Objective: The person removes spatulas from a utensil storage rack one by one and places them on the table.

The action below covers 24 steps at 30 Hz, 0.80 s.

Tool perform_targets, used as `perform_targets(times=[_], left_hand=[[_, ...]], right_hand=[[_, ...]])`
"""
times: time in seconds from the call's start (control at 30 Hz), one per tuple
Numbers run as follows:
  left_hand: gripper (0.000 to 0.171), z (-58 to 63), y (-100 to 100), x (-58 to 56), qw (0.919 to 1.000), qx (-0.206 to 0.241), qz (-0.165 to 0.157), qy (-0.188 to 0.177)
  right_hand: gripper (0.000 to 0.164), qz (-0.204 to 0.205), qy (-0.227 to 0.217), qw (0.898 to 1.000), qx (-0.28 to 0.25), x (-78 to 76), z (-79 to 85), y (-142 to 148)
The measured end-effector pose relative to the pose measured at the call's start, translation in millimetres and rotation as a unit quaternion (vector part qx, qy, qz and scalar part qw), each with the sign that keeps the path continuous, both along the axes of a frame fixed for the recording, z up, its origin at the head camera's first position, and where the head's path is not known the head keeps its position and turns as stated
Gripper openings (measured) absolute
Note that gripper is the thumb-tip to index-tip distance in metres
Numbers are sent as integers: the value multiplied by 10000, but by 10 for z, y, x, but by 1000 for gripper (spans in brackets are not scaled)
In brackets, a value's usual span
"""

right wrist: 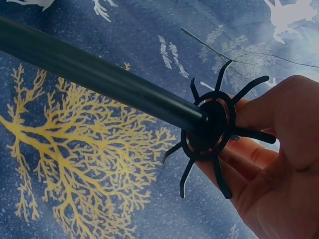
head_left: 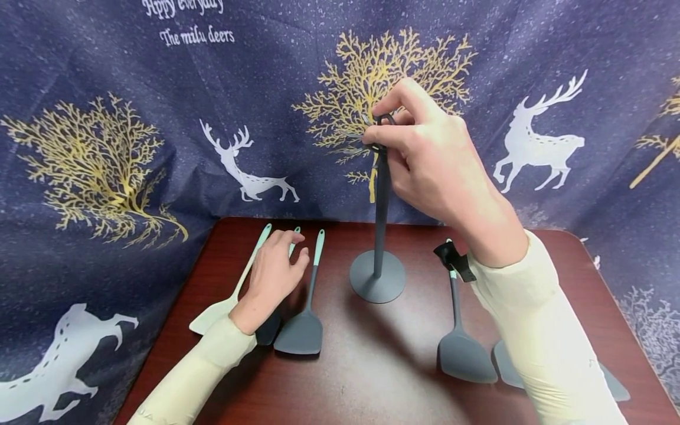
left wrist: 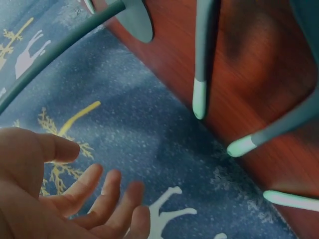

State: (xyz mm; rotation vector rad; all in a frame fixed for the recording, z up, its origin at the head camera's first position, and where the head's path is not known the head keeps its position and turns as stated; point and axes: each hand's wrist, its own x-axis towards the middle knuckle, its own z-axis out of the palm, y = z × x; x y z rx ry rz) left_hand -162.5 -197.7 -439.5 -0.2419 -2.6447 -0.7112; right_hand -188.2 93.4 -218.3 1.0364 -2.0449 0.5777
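Observation:
A dark grey utensil stand, with a slim pole [head_left: 380, 218] on a round base [head_left: 377, 289], stands upright at the back middle of the table. My right hand [head_left: 432, 147] holds its top, fingers and thumb around the hook ring. In the right wrist view the ring [right wrist: 212, 122] spreads several curved hooks, all bare, and the fingers lie behind it. My left hand [head_left: 276, 265] hovers over the utensils at left, fingers relaxed and holding nothing. Beneath and beside it lie a cream turner [head_left: 212, 314], a partly hidden dark utensil [head_left: 269, 329] and a grey turner [head_left: 301, 335] with a mint handle end.
Right of the stand lies another grey turner [head_left: 466, 356]. Two more grey utensil heads, one a turner [head_left: 507, 365], show partly from under my right sleeve. The reddish-brown table [head_left: 340, 389] ends at a blue cloth backdrop [head_left: 329, 195] printed with deer and trees.

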Motion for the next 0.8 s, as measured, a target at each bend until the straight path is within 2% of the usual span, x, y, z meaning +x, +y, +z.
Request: perform_targets(times=[0.1,0.27,0.47,0.8], left_hand=[[25,-20,57,4,10000,-16,-84,42],[26,-61,143,25,9996,33,-172,-241],[24,-109,207,38,9991,34,-231,-345],[21,-149,227,50,9987,26,-418,-284]], right_hand=[[42,-35,-7,10000,10,3,-1,2],[43,-79,46,10000,12,12,4,7],[41,-114,55,9999,-22,31,-12,-8],[38,442,-261,9987,-76,2,17,7]])
